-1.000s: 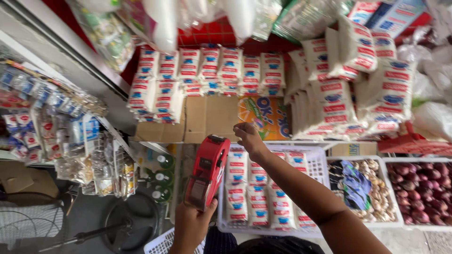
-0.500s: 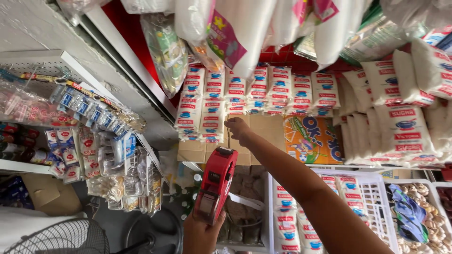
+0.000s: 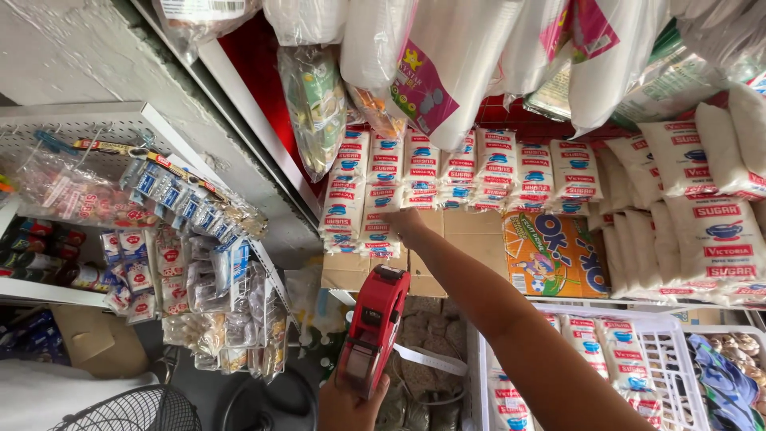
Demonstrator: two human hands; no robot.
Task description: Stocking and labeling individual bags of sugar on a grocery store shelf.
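Head view, left to right. At far left a white pegboard rack (image 3: 96,132) carries hanging strips of small sachets (image 3: 179,203); a fan grille (image 3: 132,411) shows at the lower edge. At lower centre the left hand (image 3: 351,403) is closed around the grip of a red price-label gun (image 3: 373,329), held upright, with a white label strip (image 3: 431,359) trailing from it to the right. Above it the right hand (image 3: 407,225) reaches forward and touches the lower row of stacked white sugar packets (image 3: 447,172); whether its fingers are spread or curled cannot be told. Just right stands an orange carton (image 3: 550,255), and a white plastic crate (image 3: 662,351) holds more packets.
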